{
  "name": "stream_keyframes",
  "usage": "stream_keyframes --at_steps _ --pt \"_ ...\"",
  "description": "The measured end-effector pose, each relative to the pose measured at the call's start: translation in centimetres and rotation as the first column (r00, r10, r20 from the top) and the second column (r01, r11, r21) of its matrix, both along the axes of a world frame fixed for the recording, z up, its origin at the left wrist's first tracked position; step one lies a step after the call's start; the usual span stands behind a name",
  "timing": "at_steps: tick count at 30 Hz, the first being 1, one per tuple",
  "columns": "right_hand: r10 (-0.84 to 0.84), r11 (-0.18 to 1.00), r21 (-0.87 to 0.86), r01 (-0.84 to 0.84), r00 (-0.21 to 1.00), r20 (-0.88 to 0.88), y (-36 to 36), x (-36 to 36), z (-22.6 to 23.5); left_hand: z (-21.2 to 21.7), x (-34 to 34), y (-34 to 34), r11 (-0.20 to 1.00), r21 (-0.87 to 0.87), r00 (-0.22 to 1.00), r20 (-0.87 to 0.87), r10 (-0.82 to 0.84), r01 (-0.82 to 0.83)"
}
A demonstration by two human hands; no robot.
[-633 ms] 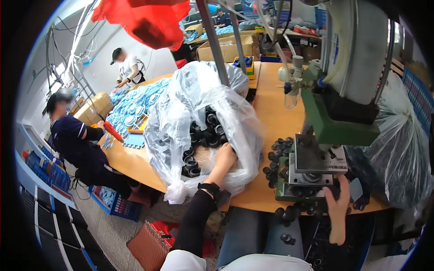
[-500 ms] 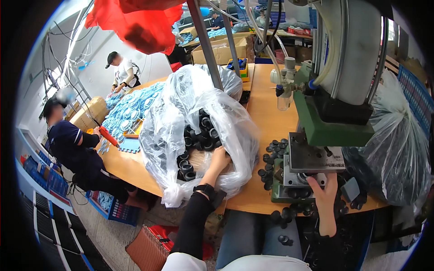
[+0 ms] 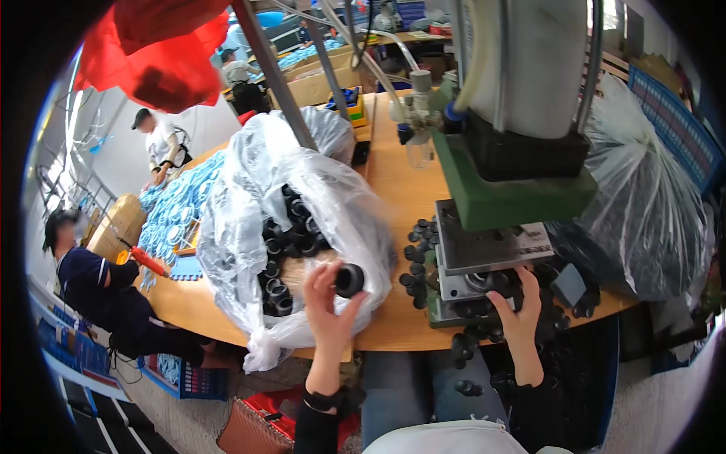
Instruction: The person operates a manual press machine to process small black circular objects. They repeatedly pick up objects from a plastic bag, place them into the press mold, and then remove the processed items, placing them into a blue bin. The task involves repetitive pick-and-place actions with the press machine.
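Observation:
Pinched between the thumb and fingers of my left hand [image 3: 327, 309] is a black ring-shaped plastic part [image 3: 349, 281]. That hand is raised over the near edge of a clear plastic bag [image 3: 234, 193], which lies open and holds many similar black parts [image 3: 301, 240]. My right hand [image 3: 522, 324] is at the front of a green press [image 3: 522, 193], just below its upper metal plate [image 3: 495, 248]. Its thumb and fingers are spread, with nothing visible between them. Beside them is the lower metal die [image 3: 456, 287], partly hidden under the plate.
Loose black parts [image 3: 412, 281] lie around the press base and on my lap. A grey block [image 3: 569, 285] sits right of the press, before a large filled plastic bag [image 3: 650, 197]. Light-blue pieces [image 3: 178, 193] cover the table's left. Two people work there; a metal post [image 3: 276, 72] rises behind the bag.
My left hand has come out of the bag and up with a black ring-shaped part. My right hand stays by the die, fingers spread. The whole view has shifted.

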State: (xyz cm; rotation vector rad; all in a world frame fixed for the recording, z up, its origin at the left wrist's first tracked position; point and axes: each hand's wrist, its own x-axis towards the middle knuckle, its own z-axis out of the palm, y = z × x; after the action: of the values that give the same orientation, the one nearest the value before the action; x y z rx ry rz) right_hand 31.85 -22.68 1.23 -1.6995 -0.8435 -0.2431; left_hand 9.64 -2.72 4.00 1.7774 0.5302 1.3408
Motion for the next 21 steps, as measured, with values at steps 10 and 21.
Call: stream_keyframes --at_steps 10,21 --pt "-0.263 0.963 -0.021 0.269 0.919 -0.292 -13.8 2.5 -3.6 1.7 12.8 -8.0 0.954 -0.111 0.9 -0.317 -0.299 0.277" --pt "-0.447 0.893 -0.243 0.379 0.81 -0.38 -18.4 5.2 -6.9 2.5 13.4 -9.1 0.987 -0.065 0.93 -0.329 -0.163 0.15"
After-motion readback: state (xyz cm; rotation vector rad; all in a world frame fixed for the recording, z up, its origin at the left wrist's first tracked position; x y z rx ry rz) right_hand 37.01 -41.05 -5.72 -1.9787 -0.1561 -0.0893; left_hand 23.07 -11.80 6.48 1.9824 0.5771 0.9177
